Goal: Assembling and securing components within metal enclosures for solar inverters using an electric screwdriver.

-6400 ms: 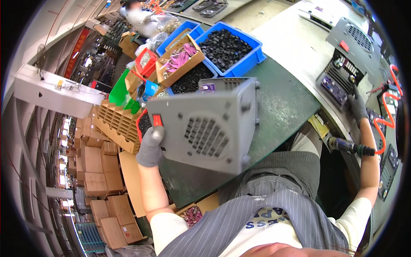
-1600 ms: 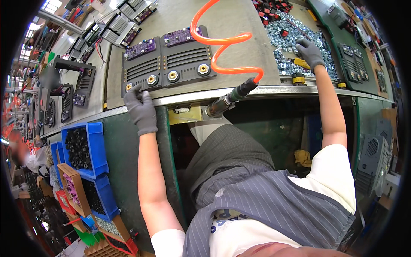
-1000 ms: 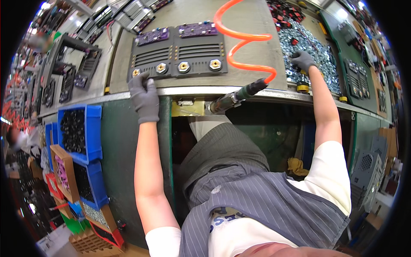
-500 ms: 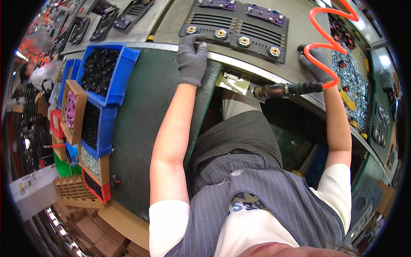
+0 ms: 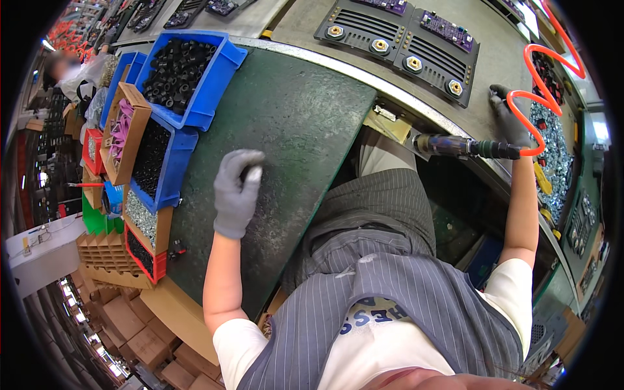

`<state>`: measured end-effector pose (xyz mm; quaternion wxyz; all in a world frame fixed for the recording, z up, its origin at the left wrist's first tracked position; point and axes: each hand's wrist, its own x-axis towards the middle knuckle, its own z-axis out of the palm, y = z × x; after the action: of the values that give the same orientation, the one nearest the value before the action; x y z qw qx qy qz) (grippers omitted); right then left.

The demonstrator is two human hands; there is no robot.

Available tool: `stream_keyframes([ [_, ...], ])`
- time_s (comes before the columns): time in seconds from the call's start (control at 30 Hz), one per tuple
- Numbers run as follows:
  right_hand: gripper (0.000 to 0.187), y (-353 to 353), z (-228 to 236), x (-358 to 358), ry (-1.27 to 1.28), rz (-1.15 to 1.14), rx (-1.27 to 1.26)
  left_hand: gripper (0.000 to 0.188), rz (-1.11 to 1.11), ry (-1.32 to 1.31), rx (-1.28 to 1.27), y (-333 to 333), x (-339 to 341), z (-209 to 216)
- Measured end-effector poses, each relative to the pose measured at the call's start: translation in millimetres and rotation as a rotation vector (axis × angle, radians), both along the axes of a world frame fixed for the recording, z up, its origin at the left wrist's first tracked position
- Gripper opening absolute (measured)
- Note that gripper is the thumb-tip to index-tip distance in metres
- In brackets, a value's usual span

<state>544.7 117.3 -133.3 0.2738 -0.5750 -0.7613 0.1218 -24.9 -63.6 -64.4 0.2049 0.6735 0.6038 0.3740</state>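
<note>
My left hand [image 5: 236,195], in a grey glove, hangs above the dark green tabletop near the blue bins. Its fingers are loosely curled, with a gap to the thumb, and nothing shows in it. My right hand [image 5: 511,120], gloved too, is at the metal bench beside the tray of small silvery parts. Its fingers are bent together, and the orange coil partly covers it; what they hold, if anything, cannot be made out. Between the hands lie black vented panels [image 5: 416,49] with brass fittings in hex nuts [image 5: 413,64] and purple circuit boards [image 5: 447,30].
A power driver [image 5: 445,144] lies along the bench edge, joined to an orange coiled hose [image 5: 539,97]. Blue bins [image 5: 207,117] of black parts stand at left, with a cardboard box [image 5: 136,130] of pink pieces. Silvery parts [image 5: 552,130] fill a tray at right.
My left hand has left the front edge of the black panels and moved back and left over the green tabletop. My right hand stays at about the same spot. The view has turned slightly left.
</note>
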Motion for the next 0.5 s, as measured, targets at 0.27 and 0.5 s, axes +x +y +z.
stream_keyframes([
  [0.27,0.046,22.4,-39.4,55.9,2.141,0.233,-0.916,0.018,0.234,-0.361,-0.237,-55.3,-16.3,-15.1],
  [0.5,0.055,31.5,-62.0,76.2,1.623,0.113,-0.829,0.018,0.151,-0.108,-0.110,-58.6,-23.0,-5.9],
])
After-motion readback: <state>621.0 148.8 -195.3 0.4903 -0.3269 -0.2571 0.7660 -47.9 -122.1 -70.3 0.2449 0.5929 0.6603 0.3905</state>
